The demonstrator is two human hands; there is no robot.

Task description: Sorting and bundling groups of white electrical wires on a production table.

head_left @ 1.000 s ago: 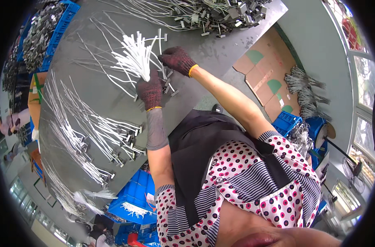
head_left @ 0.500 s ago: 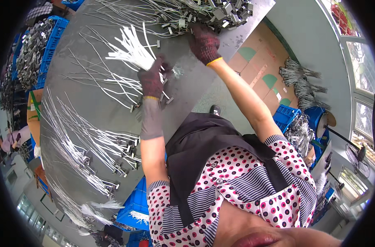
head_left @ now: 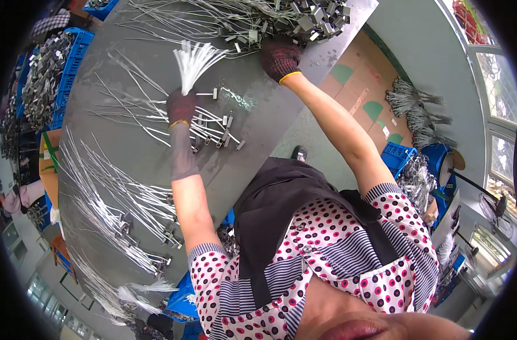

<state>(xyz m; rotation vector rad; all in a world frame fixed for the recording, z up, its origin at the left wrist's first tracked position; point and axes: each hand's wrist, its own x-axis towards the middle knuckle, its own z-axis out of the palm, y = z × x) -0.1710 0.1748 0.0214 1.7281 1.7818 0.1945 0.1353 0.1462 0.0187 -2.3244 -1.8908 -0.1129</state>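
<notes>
At far left, a blue crate (head_left: 70, 79) is heaped with small parts. Wire bundles (head_left: 108, 212) lie along the left of a grey bench (head_left: 258, 102). The gloved left hand (head_left: 182, 107) has its fingers closed round the gathered ends of white tubes (head_left: 196, 63), which fan out beyond the fingers, away from the person. Loose wires (head_left: 210, 129) lie around that hand. Right of it, the gloved right hand (head_left: 281, 59) is at the near edge of a connector pile (head_left: 306, 22); whether its fingers grip anything cannot be told.
</notes>
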